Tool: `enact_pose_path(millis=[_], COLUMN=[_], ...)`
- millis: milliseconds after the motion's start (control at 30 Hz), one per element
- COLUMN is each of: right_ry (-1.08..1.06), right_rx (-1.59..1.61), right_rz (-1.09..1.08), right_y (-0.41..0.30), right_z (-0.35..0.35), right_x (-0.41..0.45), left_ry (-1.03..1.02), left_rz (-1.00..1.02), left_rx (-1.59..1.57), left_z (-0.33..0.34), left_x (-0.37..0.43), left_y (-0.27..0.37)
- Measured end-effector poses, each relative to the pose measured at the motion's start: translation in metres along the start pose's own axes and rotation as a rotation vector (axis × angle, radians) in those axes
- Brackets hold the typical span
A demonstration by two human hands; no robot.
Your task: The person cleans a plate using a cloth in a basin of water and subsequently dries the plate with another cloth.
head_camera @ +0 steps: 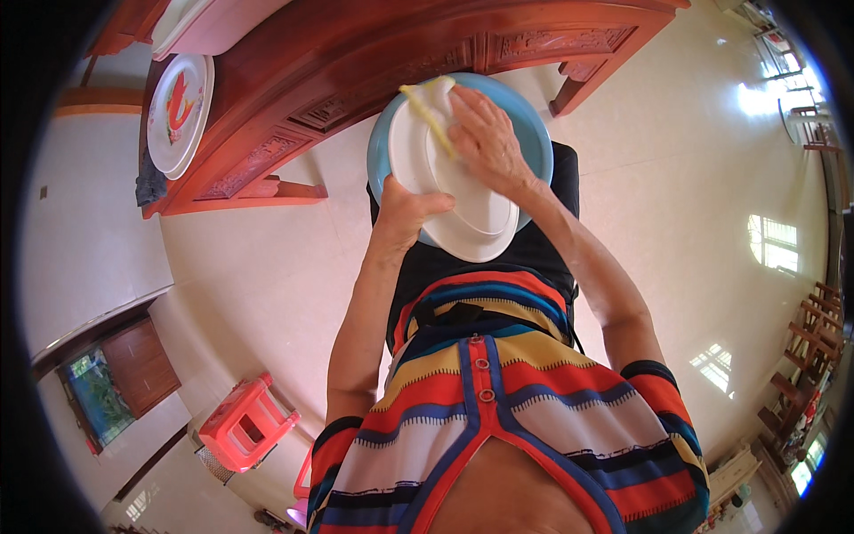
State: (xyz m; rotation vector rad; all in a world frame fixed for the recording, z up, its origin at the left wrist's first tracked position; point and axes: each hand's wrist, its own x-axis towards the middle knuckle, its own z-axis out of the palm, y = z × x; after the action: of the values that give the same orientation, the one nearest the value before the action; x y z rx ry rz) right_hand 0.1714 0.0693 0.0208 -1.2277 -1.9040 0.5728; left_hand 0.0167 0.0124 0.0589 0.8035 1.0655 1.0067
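Note:
A white oval plate (417, 157) is tilted over a blue basin (537, 143), its underside with the raised foot ring facing up. My left hand (408, 210) grips the plate's near left edge, thumb lying across the underside. My right hand (490, 137) presses a yellow-edged white cloth (434, 107) flat against the plate's far part; the fingers look slightly blurred. The basin rests on or just above my lap, over black trousers (527, 250); what it contains is hidden by the plate and hands.
A carved reddish wooden table (400, 47) stands just beyond the basin. On its left end sit stacked oval plates with a red fish picture (179, 110), a pink-white container (213, 27) and a dark cloth (151, 180). A red plastic stool (247, 424) stands on the floor behind left.

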Motion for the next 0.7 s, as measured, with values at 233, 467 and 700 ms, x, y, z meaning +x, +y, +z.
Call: enact_pose_path(millis=[233,467,700], right_ry=[-0.115,-0.019,0.096], right_rx=[-0.014,0.017,0.336], right_rz=[-0.386,-0.049,0.402], right_y=[-0.041,-0.013,0.012], right_z=[0.002,0.006,0.015], right_x=[0.011,0.02,-0.031], left_ry=[0.076,0.065,0.308], left_rz=[0.064,0.054,0.242], left_rx=[-0.011,-0.094,-0.119], left_z=[0.0,-0.001,-0.002], left_x=[0.002,-0.001,0.0], left_y=[-0.016,-0.004,0.011])
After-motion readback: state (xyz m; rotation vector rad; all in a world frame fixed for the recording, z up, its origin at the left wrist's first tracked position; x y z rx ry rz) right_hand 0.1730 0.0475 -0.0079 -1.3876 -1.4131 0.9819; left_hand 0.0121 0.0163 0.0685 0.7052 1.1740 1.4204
